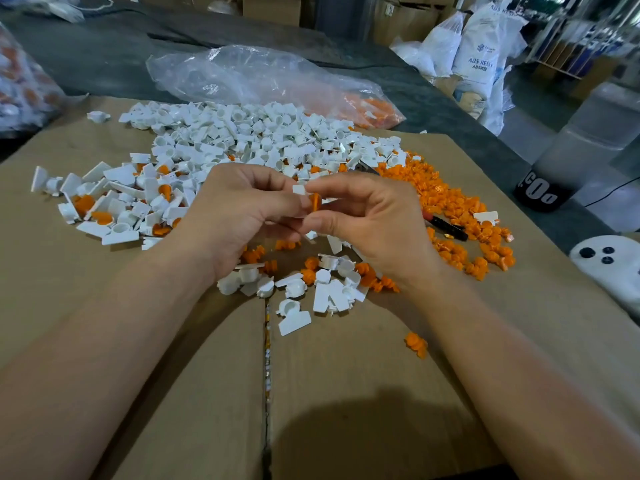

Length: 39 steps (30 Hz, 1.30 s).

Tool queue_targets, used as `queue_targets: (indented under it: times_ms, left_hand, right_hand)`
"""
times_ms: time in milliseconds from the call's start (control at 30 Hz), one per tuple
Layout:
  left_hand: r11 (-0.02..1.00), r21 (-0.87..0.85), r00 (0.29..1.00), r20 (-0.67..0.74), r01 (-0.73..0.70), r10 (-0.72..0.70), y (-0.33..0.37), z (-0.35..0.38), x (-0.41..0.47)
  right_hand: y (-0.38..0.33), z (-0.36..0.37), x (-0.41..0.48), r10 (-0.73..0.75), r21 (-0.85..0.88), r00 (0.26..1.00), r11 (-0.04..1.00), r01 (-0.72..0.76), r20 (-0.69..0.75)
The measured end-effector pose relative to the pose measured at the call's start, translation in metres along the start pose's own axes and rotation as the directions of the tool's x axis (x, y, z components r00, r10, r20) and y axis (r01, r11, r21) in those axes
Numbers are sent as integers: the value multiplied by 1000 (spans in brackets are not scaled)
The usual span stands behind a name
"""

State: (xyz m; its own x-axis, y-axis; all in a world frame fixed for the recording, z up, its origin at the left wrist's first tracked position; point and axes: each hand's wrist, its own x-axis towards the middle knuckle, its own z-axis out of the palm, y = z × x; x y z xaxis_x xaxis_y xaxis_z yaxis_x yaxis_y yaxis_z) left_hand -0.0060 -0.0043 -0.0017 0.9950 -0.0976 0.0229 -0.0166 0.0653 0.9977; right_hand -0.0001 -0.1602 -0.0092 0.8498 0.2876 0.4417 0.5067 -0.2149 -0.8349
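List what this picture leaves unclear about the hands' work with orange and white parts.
Head view: how the orange part meets the white part; fingers of the left hand and right hand cover it.
Head view: the black tool, half buried by the orange pile.
Head view: the white device, cut off by the right edge.

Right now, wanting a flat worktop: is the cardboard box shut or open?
Shut: the cardboard box has flaps lying flat, meeting at a narrow middle seam.
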Motion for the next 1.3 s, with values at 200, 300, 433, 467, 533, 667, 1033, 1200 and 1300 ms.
queue_targets:
  times_ms: [200, 300, 433, 467, 533, 667, 1033, 1200, 1300]
  left_hand:
    - [1000, -5, 1000, 11, 25, -25, 2, -1, -1]
    - [999, 15, 999, 12, 34, -34, 2, -1, 0]
    - [999, 26, 999, 20, 37, -37, 2, -2, -1]
    - [999, 26, 999, 20, 38, -38, 2, -2, -1]
    - [999, 23, 999, 18, 41, -41, 2, -2, -1]
    - [999, 17, 999, 23, 41, -41, 1, 0, -2]
    - [996, 93, 1000, -5, -6, 6, 1, -1, -2]
    - [997, 73, 1000, -19, -15, 17, 1, -1, -2]
    - [1000, 12, 1000, -4, -6, 6, 3, -2, -3]
  right_hand:
    - [4, 3, 1, -20, 16, 999, 1000, 21, -45]
    - [5, 1, 2, 10, 30, 999, 1000, -8, -47]
    - [6, -1, 3, -2, -18, 1000, 1000, 1, -18]
    - [6, -1, 3, -9, -29, 1000, 1000, 9, -11]
    - [7, -2, 2, -26, -45, 1000, 999, 26, -1]
    - [9, -3, 2, -57, -63, 998, 996, 57, 10]
    - [5, -3, 1, -4, -32, 999, 999, 6, 39]
    - [1, -3, 2, 13, 4, 999, 1000, -14, 53]
    - [0, -5, 3, 40, 69, 998, 997, -44, 48]
